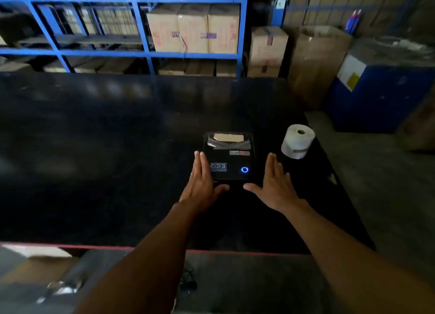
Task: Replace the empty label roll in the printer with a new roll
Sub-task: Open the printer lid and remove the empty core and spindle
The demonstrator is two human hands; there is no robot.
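Observation:
A small black label printer sits on the black table, lid closed, with a blue ring light lit on its front right. Through its clear window a brownish core shows. A white label roll stands on end just right of the printer, near the table's right edge. My left hand lies flat and open against the printer's left side, thumb at its front edge. Flat and open, my right hand sits at the printer's right side, thumb pointing toward the front. Neither hand holds anything.
Blue metal shelving with cardboard boxes stands behind the table. More boxes and a blue drum-like container stand at the right. The table's near edge has a red rim; a cable hangs below it.

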